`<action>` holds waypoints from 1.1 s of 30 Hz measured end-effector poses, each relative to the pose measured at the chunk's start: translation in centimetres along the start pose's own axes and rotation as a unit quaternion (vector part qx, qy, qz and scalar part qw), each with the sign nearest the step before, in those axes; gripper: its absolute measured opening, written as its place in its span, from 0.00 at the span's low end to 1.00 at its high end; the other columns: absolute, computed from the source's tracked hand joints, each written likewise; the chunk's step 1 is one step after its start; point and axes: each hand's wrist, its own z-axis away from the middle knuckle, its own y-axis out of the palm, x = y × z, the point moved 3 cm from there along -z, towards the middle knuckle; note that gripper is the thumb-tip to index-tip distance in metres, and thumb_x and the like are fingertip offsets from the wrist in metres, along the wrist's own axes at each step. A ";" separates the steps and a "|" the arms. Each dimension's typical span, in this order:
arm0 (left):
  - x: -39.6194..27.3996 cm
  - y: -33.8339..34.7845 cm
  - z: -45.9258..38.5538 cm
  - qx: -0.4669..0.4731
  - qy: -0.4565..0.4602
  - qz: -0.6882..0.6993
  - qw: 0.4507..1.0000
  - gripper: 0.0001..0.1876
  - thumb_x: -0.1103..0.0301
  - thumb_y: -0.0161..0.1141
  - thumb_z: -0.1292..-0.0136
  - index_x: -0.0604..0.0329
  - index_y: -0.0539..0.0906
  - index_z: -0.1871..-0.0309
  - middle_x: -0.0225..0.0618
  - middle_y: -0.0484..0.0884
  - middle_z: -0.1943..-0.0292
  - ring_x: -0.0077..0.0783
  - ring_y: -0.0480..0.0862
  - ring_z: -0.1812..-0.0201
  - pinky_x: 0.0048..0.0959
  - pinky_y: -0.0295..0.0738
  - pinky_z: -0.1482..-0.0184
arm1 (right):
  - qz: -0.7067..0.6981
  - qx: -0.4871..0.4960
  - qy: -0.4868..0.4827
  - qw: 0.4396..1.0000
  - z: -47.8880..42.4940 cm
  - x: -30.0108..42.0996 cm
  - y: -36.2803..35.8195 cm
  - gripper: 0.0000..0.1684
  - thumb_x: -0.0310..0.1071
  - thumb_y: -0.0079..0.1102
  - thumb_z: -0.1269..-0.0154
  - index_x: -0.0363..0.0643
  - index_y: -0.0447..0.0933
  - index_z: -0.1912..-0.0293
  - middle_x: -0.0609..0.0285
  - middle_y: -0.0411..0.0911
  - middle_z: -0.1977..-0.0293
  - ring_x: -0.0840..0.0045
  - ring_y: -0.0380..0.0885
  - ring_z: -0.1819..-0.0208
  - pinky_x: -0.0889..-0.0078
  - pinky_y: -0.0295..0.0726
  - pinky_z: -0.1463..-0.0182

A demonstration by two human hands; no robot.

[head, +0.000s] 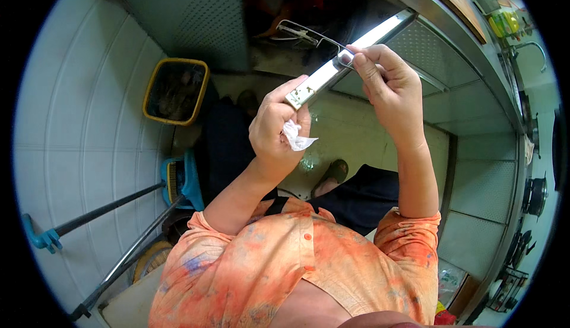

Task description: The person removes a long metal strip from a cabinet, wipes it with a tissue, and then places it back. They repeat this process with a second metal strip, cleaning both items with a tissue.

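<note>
My left hand [276, 127] is closed around a crumpled white tissue [296, 136] that sticks out of the fist. Its fingers lie against the near end of a shiny metal strip [329, 72], seemingly the top edge of an open cabinet door; brown spots mark that end. Whether the fingers grip the strip I cannot tell. Between thumb and fingers, my right hand [389, 78] pinches the end of a bent metal wire frame [323, 37]. The frame crosses above the strip and reaches left over the dark cabinet opening, with pale matter along its wire.
Left of my knees stands a yellow-rimmed bin [176, 92] with dark contents. A blue dustpan [191, 181] and long poles [107, 210] lean by the tiled wall [75, 118]. Perforated cabinet fronts [483, 181] and a countertop edge [503, 83] run along the right.
</note>
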 end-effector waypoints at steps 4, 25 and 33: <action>-0.1 -0.3 0.2 0.016 -0.016 0.005 1.000 0.16 0.81 0.63 0.36 0.58 0.63 0.66 0.58 0.84 0.50 0.40 0.87 0.52 0.28 0.80 0.52 | -0.044 -0.092 0.041 0.994 -1.7 -2.5 -3.1 0.16 0.43 0.59 0.27 0.39 0.81 0.54 0.73 0.74 0.76 0.92 0.65 0.77 0.85 0.62 0.75; -0.1 0.7 1.1 0.008 0.005 0.007 1.000 0.15 0.78 0.60 0.32 0.59 0.60 0.63 0.60 0.82 0.48 0.45 0.86 0.49 0.28 0.81 0.53 | -0.046 -0.084 -0.039 0.995 -8.5 -6.9 -9.0 0.11 0.40 0.63 0.29 0.42 0.82 0.58 0.69 0.82 0.69 0.95 0.65 0.77 0.89 0.60 0.75; 0.0 0.7 1.5 -0.002 -0.005 0.003 1.000 0.15 0.76 0.59 0.30 0.59 0.61 0.64 0.62 0.81 0.47 0.44 0.86 0.50 0.28 0.81 0.53 | -0.026 -0.016 -0.020 0.999 -8.0 -5.9 -8.0 0.13 0.43 0.63 0.29 0.44 0.83 0.57 0.70 0.83 0.66 0.93 0.67 0.76 0.86 0.66 0.73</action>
